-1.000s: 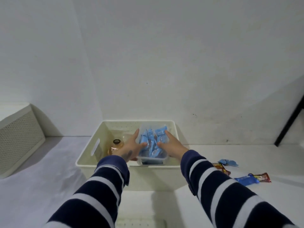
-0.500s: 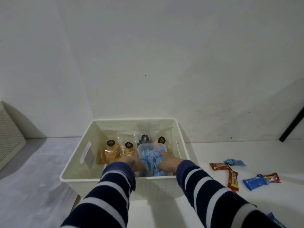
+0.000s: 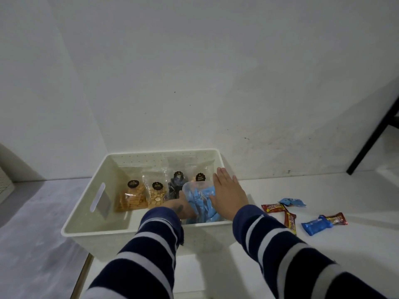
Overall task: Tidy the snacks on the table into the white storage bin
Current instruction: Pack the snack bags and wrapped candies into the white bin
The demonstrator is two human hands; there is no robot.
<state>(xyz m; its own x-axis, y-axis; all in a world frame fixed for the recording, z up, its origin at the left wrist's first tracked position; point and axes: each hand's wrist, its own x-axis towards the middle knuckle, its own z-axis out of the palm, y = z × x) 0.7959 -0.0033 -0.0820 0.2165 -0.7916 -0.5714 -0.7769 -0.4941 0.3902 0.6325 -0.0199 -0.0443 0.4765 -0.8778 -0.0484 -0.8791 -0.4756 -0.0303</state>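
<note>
The white storage bin (image 3: 162,152) stands on the table against the wall. Four clear snack bags stand along its back: crackers (image 3: 131,197), nuts (image 3: 156,195), a dark one (image 3: 177,184) and one half hidden (image 3: 200,176). A clear container of blue packets (image 3: 200,203) sits inside at the front right. My left hand (image 3: 180,209) presses its left side, fingers hidden. My right hand (image 3: 228,190) lies flat with fingers straight at its right side. Loose on the table to the right lie two red bars (image 3: 273,207) (image 3: 290,221), blue packets (image 3: 292,201) (image 3: 316,226) and a small red sweet (image 3: 336,219).
A second perforated white bin (image 3: 4,184) shows at the left edge. A black post (image 3: 373,134) leans at the far right. The wall rises directly behind the bin. The table's front left edge (image 3: 83,272) runs below the bin.
The clear container went down from above the rim to the bin's floor. My right hand has straightened its fingers and lifted off it; the view has tilted down onto the bin.
</note>
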